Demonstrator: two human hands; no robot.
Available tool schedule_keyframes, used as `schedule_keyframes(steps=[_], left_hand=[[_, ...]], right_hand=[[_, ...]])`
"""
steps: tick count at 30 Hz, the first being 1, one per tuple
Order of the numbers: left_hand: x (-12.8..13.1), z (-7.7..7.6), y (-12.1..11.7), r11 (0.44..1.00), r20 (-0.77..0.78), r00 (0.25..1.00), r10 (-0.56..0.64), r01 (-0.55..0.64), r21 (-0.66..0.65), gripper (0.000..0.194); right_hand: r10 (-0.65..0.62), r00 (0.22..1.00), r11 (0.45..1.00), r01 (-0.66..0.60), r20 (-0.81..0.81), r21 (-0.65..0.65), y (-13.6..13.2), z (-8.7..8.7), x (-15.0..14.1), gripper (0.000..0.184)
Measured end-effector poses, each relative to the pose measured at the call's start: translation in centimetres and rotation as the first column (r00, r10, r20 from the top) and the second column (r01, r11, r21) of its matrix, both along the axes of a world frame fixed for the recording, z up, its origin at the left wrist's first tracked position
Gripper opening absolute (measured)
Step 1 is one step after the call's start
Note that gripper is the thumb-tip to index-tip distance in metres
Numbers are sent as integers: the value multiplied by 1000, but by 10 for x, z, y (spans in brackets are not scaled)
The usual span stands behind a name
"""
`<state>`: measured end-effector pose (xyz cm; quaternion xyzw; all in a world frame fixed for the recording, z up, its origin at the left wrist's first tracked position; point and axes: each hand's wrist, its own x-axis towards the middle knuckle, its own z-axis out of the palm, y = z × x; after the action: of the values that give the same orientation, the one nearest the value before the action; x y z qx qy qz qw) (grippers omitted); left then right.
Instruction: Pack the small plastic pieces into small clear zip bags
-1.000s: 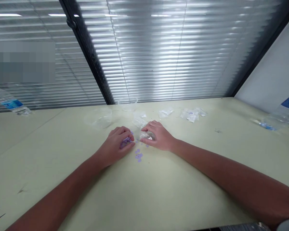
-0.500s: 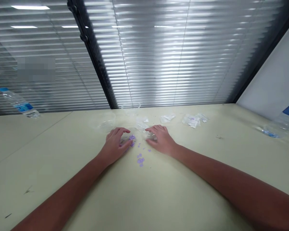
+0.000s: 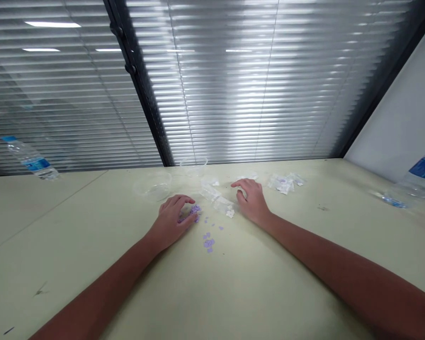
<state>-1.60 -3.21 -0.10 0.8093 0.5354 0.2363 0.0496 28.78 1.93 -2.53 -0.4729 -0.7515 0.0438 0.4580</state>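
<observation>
My left hand (image 3: pixel 172 219) rests on the table, cupped beside a pile of small purple pieces (image 3: pixel 195 209). Its thumb and fingers are apart, and part of the pile is hidden behind them. More loose purple pieces (image 3: pixel 208 243) lie scattered nearer to me. To the right, my right hand (image 3: pixel 252 200) is open with its thumb and forefinger apart, and I see nothing between them. Just left of it lie clear plastic bags (image 3: pixel 216 200), with a few whitish pieces (image 3: pixel 230 213) at the near end. Another small bag (image 3: pixel 250 175) is partly covered by the right hand.
A clear round tub (image 3: pixel 156 189) and another clear round container (image 3: pixel 194 162) stand toward the back. Several small bags (image 3: pixel 285 183) lie at right. Water bottles stand at far left (image 3: pixel 35 163) and far right (image 3: pixel 421 172). Blinds (image 3: pixel 226 94) border the table's back.
My right hand has moved right and slightly back, off the clear bags, which now show in full. My left hand stays by the purple pile. The view has tilted slightly.
</observation>
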Motion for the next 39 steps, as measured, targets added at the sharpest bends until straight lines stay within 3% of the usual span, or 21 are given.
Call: schedule_keyframes(steps=[3,6,9,12,15,19,24,26,28,30,32,35,37,39], left_hand=[[1,-1,0,1000,18,1000,-3,3,9,29],[3,0,2,1000,67,998,-22,21,6,32],[1,1,8,1000,185,982,-26,25,7,37],[-4,1,23,1000,338,941,19,-15,-15,43],[-7,-1,45,999,405,914,27,-7,-50,48],[-2,3,68,990,388,919,-72,114,-87,54],[9,10,68,978,328,934,-144,185,-97,50],[10,8,65,973,234,953,-192,215,-81,47],[10,4,65,973,153,965,-213,225,-60,46],[9,-2,68,978,100,975,-200,205,-43,45],[8,-6,71,982,51,981,-186,188,-31,42],[8,-7,72,981,27,981,-191,192,-12,35],[8,-5,70,980,41,979,-200,200,-3,30],[9,-3,69,978,57,976,-209,209,8,27]], right_hand=[[-38,997,995,32,69,91,9,3,17,21],[134,975,985,-150,178,81,8,5,20,19],[349,880,923,-382,322,44,-5,8,6,25],[431,831,889,-458,351,-5,-17,10,-10,27],[373,870,925,-374,321,-63,-17,6,-15,20],[118,970,988,-95,212,-118,-3,-5,-5,28],[-98,989,989,109,108,-104,9,-10,8,41],[-70,992,995,76,107,-57,8,-7,9,42],[77,983,997,-77,169,-2,5,-2,7,40],[252,927,965,-263,278,2,0,1,4,39],[307,886,948,-316,346,-33,-2,0,1,37],[80,949,997,-76,304,-26,3,-6,5,24],[-117,964,993,122,240,-5,10,-11,14,20],[-227,953,973,229,199,12,17,-13,24,24]])
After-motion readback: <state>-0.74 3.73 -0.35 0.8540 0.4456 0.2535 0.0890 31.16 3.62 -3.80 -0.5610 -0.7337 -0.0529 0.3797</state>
